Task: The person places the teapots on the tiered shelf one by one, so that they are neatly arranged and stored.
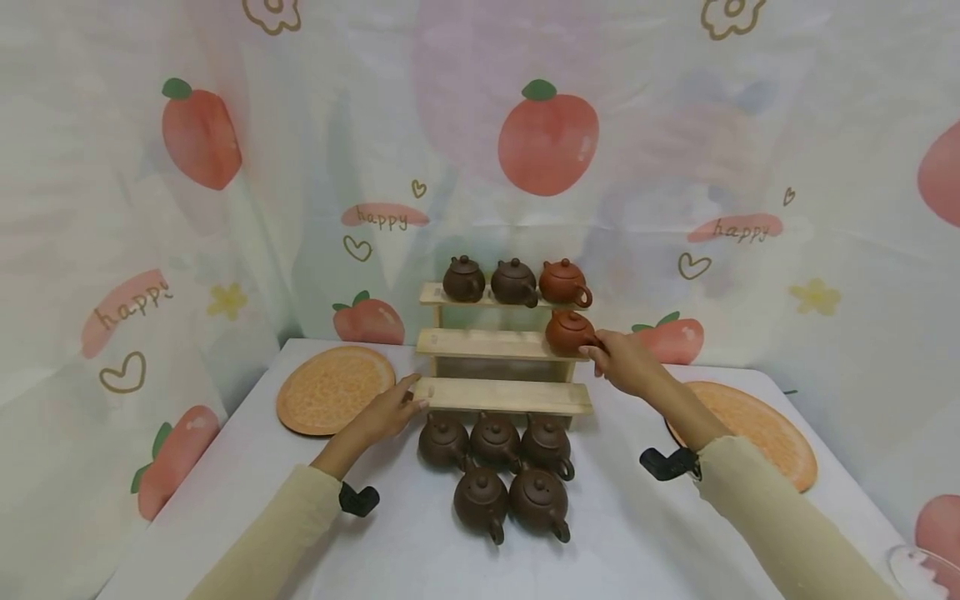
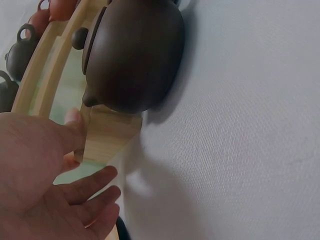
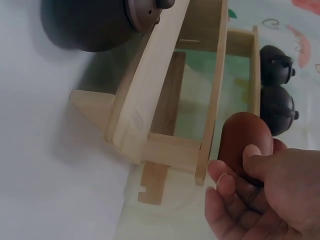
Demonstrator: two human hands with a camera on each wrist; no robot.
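Observation:
My right hand (image 1: 626, 363) pinches the handle of a reddish-brown teapot (image 1: 568, 332) at the right end of the middle shelf board (image 1: 480, 342). In the right wrist view this teapot (image 3: 245, 142) is at the board's edge, between thumb and fingers. My left hand (image 1: 386, 410) holds the left end of the wooden stepped rack's lowest board (image 1: 502, 395) with thumb and forefinger; its other fingers extend away from the wood. Two dark teapots (image 1: 514, 282) and another reddish one (image 1: 564, 281) stand along the top board.
Several dark brown teapots (image 1: 481, 498) cluster on the white tablecloth (image 1: 637, 533) in front of the rack. A round orange-patterned mat (image 1: 336, 392) lies left of the rack, and another mat (image 1: 765, 433) lies right, partly under my right forearm. A printed cloth backdrop (image 1: 637, 167) hangs behind.

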